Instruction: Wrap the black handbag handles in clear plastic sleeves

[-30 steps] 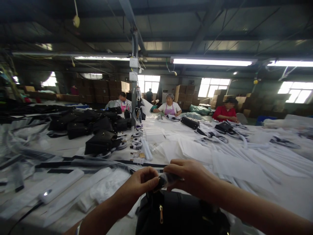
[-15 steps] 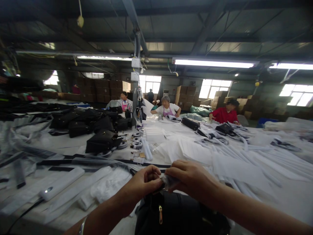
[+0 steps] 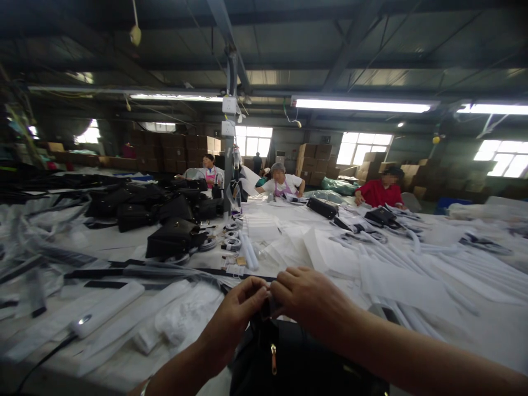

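I've got my left hand point(image 3: 237, 308) and right hand point(image 3: 311, 300) pinching a dark, film-wrapped strap point(image 3: 265, 314) above the broad black bag's point(image 3: 309, 357) left end, its length running crosswise.

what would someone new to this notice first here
Probably the two bare hands, left and right, meeting at bottom centre over a black bag with a gold-coloured zip pull. Next, the heap of black bags left of the metal post, and the white sheets spread across the table's middle and right. Overhead, a bright tube light stands out.
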The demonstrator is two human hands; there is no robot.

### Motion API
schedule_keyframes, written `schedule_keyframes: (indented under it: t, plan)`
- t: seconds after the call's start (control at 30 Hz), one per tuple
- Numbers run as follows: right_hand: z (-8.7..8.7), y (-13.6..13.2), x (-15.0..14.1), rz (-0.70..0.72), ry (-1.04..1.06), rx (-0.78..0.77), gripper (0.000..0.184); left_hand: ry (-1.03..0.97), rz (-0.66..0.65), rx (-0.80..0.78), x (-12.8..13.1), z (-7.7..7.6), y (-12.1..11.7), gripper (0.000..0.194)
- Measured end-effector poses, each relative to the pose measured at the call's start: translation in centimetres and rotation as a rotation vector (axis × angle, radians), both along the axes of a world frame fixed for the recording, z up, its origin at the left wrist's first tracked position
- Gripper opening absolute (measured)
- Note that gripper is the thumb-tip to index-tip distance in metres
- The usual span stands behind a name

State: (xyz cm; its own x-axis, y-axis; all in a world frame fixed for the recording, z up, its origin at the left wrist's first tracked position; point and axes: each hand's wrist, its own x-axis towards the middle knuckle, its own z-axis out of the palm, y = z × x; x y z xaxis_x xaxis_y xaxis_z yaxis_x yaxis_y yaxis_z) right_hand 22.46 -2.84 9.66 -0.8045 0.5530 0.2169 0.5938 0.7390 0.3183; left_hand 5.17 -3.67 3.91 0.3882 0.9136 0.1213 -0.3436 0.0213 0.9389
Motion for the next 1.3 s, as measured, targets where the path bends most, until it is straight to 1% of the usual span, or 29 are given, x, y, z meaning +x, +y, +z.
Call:
schedule_keyframes:
  t: [0.07, 0.13, 0.17, 0.23, 0.3, 0.33, 0.37, 0.43, 0.5, 0.6, 0.67, 0.77, 0.83, 0.9, 0.97, 1.0, 1.03, 1.07, 1.1, 1.13, 1.17, 1.2, 1.27, 1.3]
  plan:
    - [0.4, -0.1, -0.3, 0.005, -0.030, -0.002, 0.006, 0.009, 0.002, -0.003, 0.0, 0.1, -0.1, 0.032]
    - [0.7, -0.3, -0.3, -0.025, -0.021, -0.055, 0.008, 0.050, 0.004, -0.004, -0.1, 0.2, 0.0, 0.033]
    - [0.7, -0.4, -0.1, -0.051, 0.012, -0.102, 0.013, 0.064, 0.010, -0.007, -0.2, 0.3, 0.0, 0.033]
    - [0.7, -0.7, 0.7, -0.109, 0.136, -0.218, 0.030, 0.063, 0.037, -0.031, -0.4, 0.3, 0.0, 0.034]
    - [0.5, -0.8, 2.0, -0.154, 0.280, -0.338, 0.049, 0.048, 0.080, -0.054, -0.9, 0.0, 0.0, 0.034]
    - [0.4, -0.8, 2.6, -0.170, 0.340, -0.391, 0.053, 0.045, 0.093, -0.060, -1.2, -0.2, 0.0, 0.034]
    - [0.3, -0.7, 3.3, -0.183, 0.388, -0.430, 0.053, 0.045, 0.097, -0.065, -1.4, -0.5, 0.0, 0.034]
    - [0.4, -0.6, 4.1, -0.187, 0.449, -0.476, 0.043, 0.037, 0.100, -0.073, -1.7, -1.3, 0.0, 0.032]
    - [0.7, -0.4, 4.3, -0.161, 0.495, -0.476, 0.033, -0.013, 0.116, -0.092, -1.6, -2.1, 0.2, 0.029]
    - [1.3, -0.4, 3.8, -0.102, 0.536, -0.447, 0.030, -0.161, 0.128, -0.115, -0.7, -2.7, 0.4, 0.025]
    - [1.5, -0.5, 3.3, -0.066, 0.526, -0.430, 0.031, -0.228, 0.113, -0.106, 0.0, -2.7, 0.5, 0.020]
    - [1.6, -0.6, 2.9, -0.025, 0.482, -0.407, 0.030, -0.268, 0.055, -0.106, 0.7, -2.4, 0.4, 0.013]
    - [1.7, -0.5, 2.8, -0.015, 0.462, -0.383, 0.029, -0.305, -0.009, -0.102, 0.7, -2.1, 0.2, 0.017]
    - [1.8, -0.3, 2.7, -0.027, 0.448, -0.348, 0.032, -0.299, -0.064, -0.069, 0.6, -1.9, 0.3, 0.029]
    - [1.7, -0.3, 2.8, -0.054, 0.449, -0.268, 0.034, -0.194, -0.093, -0.002, 0.4, -2.0, 0.6, 0.036]
    - [1.5, -0.4, 2.8, -0.069, 0.458, -0.203, 0.035, -0.130, -0.094, 0.028, 0.4, -2.2, 0.8, 0.036]
    - [1.2, -0.8, 2.9, -0.086, 0.480, -0.124, 0.034, -0.084, -0.087, 0.046, 0.3, -2.4, 1.2, 0.035]
    - [0.7, -1.3, 2.9, -0.106, 0.518, -0.045, 0.029, -0.066, -0.072, 0.048, 0.3, -2.7, 1.6, 0.034]
    - [-0.1, -2.0, 2.9, -0.129, 0.568, 0.016, 0.021, -0.082, -0.054, 0.035, 0.3, -3.0, 2.0, 0.033]
    - [-1.0, -2.9, 2.7, -0.159, 0.623, 0.039, 0.013, -0.116, -0.038, 0.010, 0.3, -3.2, 2.5, 0.032]
    - [-2.1, -3.7, 2.5, -0.201, 0.681, 0.020, 0.013, -0.154, -0.031, -0.014, 0.4, -3.4, 2.8, 0.030]
    - [-3.4, -4.4, 2.1, -0.243, 0.730, -0.046, 0.017, -0.183, -0.036, -0.029, 0.6, -3.5, 3.1, 0.028]
    - [-6.1, -5.4, 0.9, -0.364, 0.798, -0.240, 0.013, -0.208, -0.075, -0.040, 0.9, -3.6, 3.3, 0.027]
    - [-7.4, -5.4, 0.2, -0.423, 0.829, -0.302, 0.020, -0.201, -0.099, -0.043, 1.0, -3.5, 3.3, 0.026]
